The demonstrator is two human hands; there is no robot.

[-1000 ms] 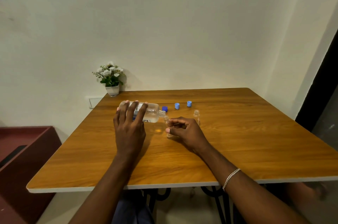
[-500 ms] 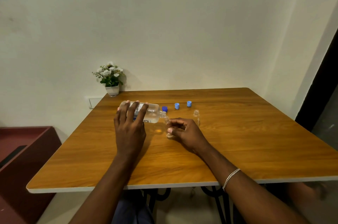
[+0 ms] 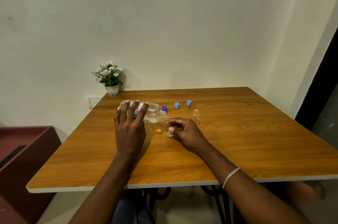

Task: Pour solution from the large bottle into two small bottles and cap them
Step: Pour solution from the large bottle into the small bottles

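- The left hand is wrapped over the top of the large clear plastic bottle with a white-and-blue label. The bottle is tipped almost flat, neck pointing toward the table's right edge. Looks like that angle is what gets the liquid running out.
- The right hand pinches the small clear bottle between thumb and fingers. It stands on the wooden table roughly mid-table, mouth right under the big bottle's neck. My guess is the pinch keeps it from toppling while it fills.
- Can't make out an actual stream or how full the little one is, too small and see-through.
- The second small clear bottle stands upright and uncapped just beside the right hand, on the side nearer the far edge. It looks empty, so I'd say we're on fill one of two.
- The dark blue cap sits just behind the big bottle's neck. The two light blue caps are lined up a bit further toward the far edge. They're parked out of the pouring zone but easy to reach.
- A white pot of white flowers sits at the far left corner, well apart from everything.
- Main risk I see: a narrow mouth plus a nearly flat big bottle means an easy overshoot.
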